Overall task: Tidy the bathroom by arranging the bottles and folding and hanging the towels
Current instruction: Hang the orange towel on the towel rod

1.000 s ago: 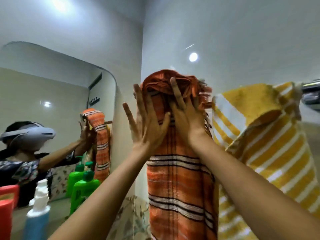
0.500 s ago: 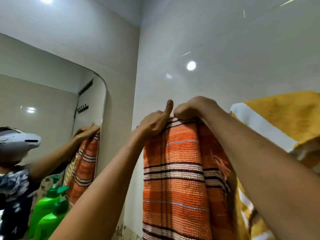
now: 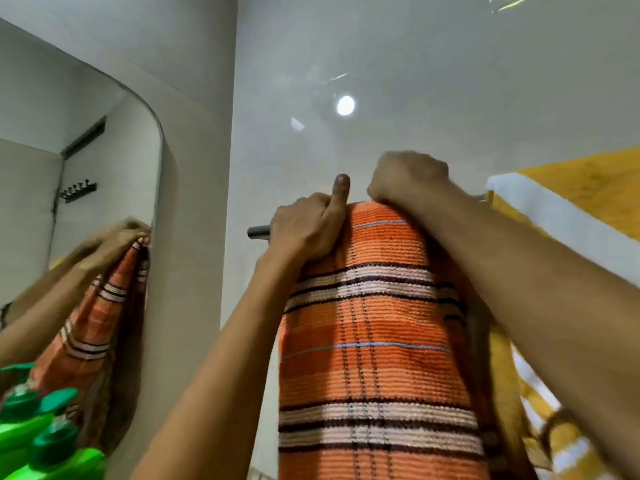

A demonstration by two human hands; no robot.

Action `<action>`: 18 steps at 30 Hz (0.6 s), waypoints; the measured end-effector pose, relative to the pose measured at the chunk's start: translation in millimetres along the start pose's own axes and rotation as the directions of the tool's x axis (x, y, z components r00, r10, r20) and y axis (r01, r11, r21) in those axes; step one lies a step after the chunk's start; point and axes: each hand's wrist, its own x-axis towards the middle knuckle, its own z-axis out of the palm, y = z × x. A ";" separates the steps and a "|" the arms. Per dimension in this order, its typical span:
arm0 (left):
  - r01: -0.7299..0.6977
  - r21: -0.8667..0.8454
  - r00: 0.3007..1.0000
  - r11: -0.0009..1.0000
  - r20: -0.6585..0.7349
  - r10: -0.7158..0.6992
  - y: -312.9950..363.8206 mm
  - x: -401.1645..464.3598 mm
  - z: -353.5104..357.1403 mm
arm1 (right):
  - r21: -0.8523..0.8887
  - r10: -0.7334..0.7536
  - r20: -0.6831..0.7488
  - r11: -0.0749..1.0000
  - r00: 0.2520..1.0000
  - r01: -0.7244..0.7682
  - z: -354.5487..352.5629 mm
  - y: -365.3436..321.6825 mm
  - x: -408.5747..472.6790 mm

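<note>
The orange striped towel [image 3: 374,341] hangs lengthwise over the rail [image 3: 259,232], close to its free left end. The left hand [image 3: 304,225] pinches the fold's left edge, thumb up; the right hand [image 3: 407,180] grips its right top, equally near. The rail beneath, the right fingertips and the yellow towel [image 3: 568,216] are partly hidden

Wall mirror [image 3: 79,174], perhaps hooks [image 3: 78,190] reflected

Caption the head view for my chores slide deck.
Both hands, left hand and right hand, grip an orange striped woven towel draped over a metal rail.
</note>
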 end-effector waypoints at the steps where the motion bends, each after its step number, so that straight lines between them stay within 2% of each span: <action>1: 0.048 0.024 0.997 0.999 0.063 -0.050 -3.1 7.8 -4.2 | -0.036 -0.056 -0.225 0.998 0.973 0.049 0.7 -4.1 -4.5; 2: 0.098 0.032 0.986 0.995 0.129 -0.101 -3.1 18.1 -1.4 | -0.058 -0.133 -0.386 0.991 0.913 0.120 -0.9 -8.5 -10.5; 3: 0.123 0.038 0.974 0.992 0.189 -0.128 -5.3 23.5 0.8 | -0.016 -0.185 -0.409 0.980 0.894 0.196 -1.7 -11.4 -17.7; 4: 0.185 0.016 0.956 0.983 0.230 -0.184 -7.5 28.0 2.8 | 0.076 -0.224 -0.322 0.962 0.920 0.261 -2.7 -15.5 -27.9; 5: 0.265 -0.026 0.935 0.964 0.251 -0.250 -7.5 29.1 2.0 | 0.137 -0.253 -0.166 0.951 0.953 0.277 -0.3 -19.4 -38.0; 6: 0.340 -0.090 0.911 0.936 0.280 -0.303 -7.1 27.9 -1.7 | 0.104 -0.279 -0.038 0.954 0.960 0.281 3.9 -23.2 -48.1; 7: 0.361 -0.212 0.907 0.908 0.307 -0.288 -9.0 28.1 -3.2 | -0.011 -0.297 0.008 0.955 0.955 0.297 10.8 -24.5 -53.7; 8: 0.324 -0.322 0.926 0.890 0.302 -0.228 -11.8 28.5 -5.2 | -0.120 -0.299 0.017 0.947 0.954 0.299 15.8 -25.2 -56.1; 9: 0.258 -0.389 0.959 0.884 0.213 -0.186 -14.1 26.6 -7.1 | -0.183 -0.300 -0.009 0.938 0.954 0.293 18.8 -26.1 -55.0; 10: 0.167 -0.411 0.986 0.896 0.069 -0.151 -15.1 19.7 -9.4 | -0.208 -0.285 -0.008 0.938 0.958 0.277 19.4 -27.7 -53.6; 11: 0.081 -0.436 0.984 0.896 -0.106 -0.140 -17.7 9.2 -11.5 | -0.202 -0.262 0.008 0.945 0.965 0.258 19.4 -28.8 -48.3; 13: -0.018 -0.351 0.915 0.936 -0.384 -0.127 -15.6 -12.4 -3.8 | -0.134 -0.164 0.120 0.974 0.979 0.180 15.7 -28.7 -32.9; 15: -0.090 -0.264 0.902 0.960 -0.431 -0.034 -12.5 -36.0 5.8 | -0.067 -0.063 0.279 0.994 0.958 0.085 7.3 -27.0 -17.9; 18: -0.136 -0.229 0.935 0.964 -0.352 0.049 -10.6 -45.2 5.6 | -0.004 -0.067 0.464 0.997 0.883 0.078 -9.9 -23.8 -9.4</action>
